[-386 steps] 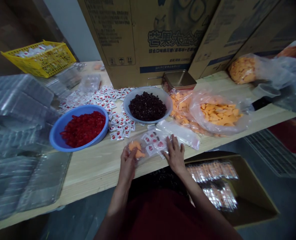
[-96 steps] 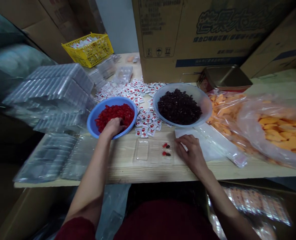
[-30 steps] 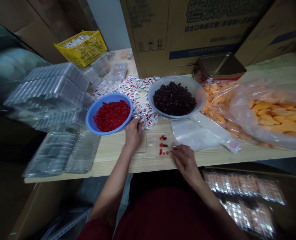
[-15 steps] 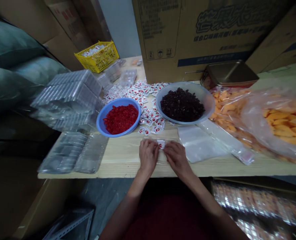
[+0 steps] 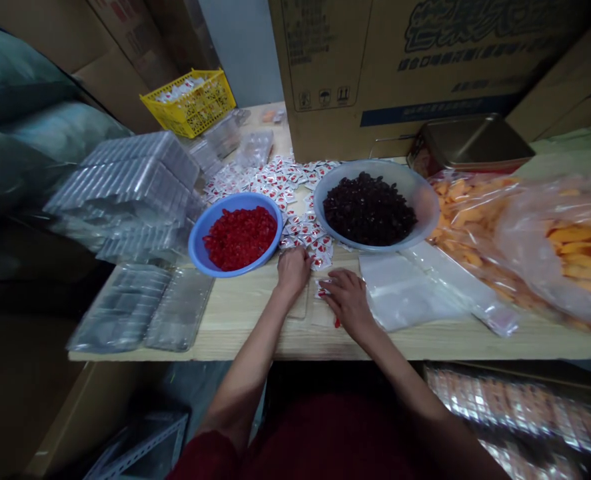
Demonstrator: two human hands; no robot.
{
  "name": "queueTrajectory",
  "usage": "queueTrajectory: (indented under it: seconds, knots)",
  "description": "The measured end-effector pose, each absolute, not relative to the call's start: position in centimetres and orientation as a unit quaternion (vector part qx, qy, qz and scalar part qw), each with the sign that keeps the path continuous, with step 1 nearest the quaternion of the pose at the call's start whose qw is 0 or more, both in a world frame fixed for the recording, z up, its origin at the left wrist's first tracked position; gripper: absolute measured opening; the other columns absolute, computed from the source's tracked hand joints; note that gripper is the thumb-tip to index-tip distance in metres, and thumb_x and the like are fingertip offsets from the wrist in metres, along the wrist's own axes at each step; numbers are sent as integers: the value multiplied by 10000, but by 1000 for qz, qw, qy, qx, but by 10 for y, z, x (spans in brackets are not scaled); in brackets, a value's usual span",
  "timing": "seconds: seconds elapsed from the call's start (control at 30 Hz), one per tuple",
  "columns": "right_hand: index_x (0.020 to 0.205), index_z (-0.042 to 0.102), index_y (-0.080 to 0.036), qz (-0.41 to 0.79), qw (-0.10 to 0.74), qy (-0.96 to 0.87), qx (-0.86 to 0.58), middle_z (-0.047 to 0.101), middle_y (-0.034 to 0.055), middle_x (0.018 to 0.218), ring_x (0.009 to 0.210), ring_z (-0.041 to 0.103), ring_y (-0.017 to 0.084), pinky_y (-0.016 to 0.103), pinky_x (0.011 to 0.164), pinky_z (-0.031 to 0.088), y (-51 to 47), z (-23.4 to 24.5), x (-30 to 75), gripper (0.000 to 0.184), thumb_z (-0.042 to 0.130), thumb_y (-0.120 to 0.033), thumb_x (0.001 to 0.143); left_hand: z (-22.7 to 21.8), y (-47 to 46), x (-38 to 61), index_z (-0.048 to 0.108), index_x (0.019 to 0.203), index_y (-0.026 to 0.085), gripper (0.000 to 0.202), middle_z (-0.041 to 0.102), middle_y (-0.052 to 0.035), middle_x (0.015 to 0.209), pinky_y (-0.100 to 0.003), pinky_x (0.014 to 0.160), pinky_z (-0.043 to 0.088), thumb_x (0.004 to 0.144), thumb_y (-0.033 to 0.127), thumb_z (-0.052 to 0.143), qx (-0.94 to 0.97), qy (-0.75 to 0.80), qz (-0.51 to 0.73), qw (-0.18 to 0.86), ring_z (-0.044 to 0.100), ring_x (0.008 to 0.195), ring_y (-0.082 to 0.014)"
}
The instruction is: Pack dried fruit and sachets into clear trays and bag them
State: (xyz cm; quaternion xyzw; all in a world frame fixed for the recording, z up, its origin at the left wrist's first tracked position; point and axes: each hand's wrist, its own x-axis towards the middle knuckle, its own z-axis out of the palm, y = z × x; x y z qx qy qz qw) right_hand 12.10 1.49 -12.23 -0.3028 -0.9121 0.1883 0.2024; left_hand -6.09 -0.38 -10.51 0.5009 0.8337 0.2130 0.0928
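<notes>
My left hand (image 5: 292,269) rests at the near edge of a pile of small red-and-white sachets (image 5: 268,181), fingers curled down onto them; what they grip is hidden. My right hand (image 5: 348,301) lies over a clear compartment tray (image 5: 303,307) near the table's front edge and pinches one sachet (image 5: 322,287) at its fingertips. A bit of red shows under that hand. A blue bowl (image 5: 196,251) of red pieces stands just left of my left hand. A grey bowl (image 5: 428,200) of dark pieces stands behind my right hand.
Stacked clear trays (image 5: 125,180) and flat ones (image 5: 140,307) fill the left. Flat plastic bags (image 5: 400,293) and sacks of orange pieces (image 5: 570,247) lie right. A yellow basket (image 5: 190,103), metal tin (image 5: 470,137) and cardboard boxes (image 5: 375,67) stand behind. Packed trays (image 5: 515,407) sit below.
Half a second ago both hands met over the tray with a sachet between them. My left hand has since gone forward to the sachet pile; my right stays on the tray.
</notes>
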Motion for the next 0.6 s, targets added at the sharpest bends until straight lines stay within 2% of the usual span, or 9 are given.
queueTrajectory:
  seconds: [0.07,0.23,0.37,0.47,0.6]
  knots:
    - [1110,746,-291,186,210,-909,-309,628,73,1266,1232,464,286,437,996,377,13,-126,123,219,669,-291,905,-108,-10,-61,626,862,186,14,678,-73,838,-333,777,450,867,197,621,499,831,229,96,613,813,-220]
    - [1183,716,-285,170,232,-907,-309,585,66,1368,1305,420,277,437,1052,334,6,-125,129,263,619,-316,940,-110,-22,-59,609,875,195,120,683,-51,844,-314,768,450,858,95,545,490,819,285,94,616,792,-197]
    - [1255,667,-316,133,197,-929,-282,509,38,1479,1391,333,311,527,1135,200,-4,-124,130,312,593,-355,955,-95,-31,-58,592,1028,180,159,681,-62,928,-320,804,469,899,128,515,474,810,336,81,624,843,-192]
    - [1346,595,-307,116,204,-925,-299,462,54,1521,1420,303,318,586,1161,96,-4,-118,139,375,555,-328,974,-75,-54,-51,574,1170,192,243,665,-52,968,-323,856,475,933,186,519,483,776,398,83,619,889,-184]
    - [1307,610,-281,128,272,-885,-355,547,66,1430,1386,373,279,563,1171,122,2,-106,173,333,498,-295,994,-62,-101,-26,593,1205,228,261,653,-41,956,-330,871,478,951,232,534,543,733,380,157,606,902,-184]
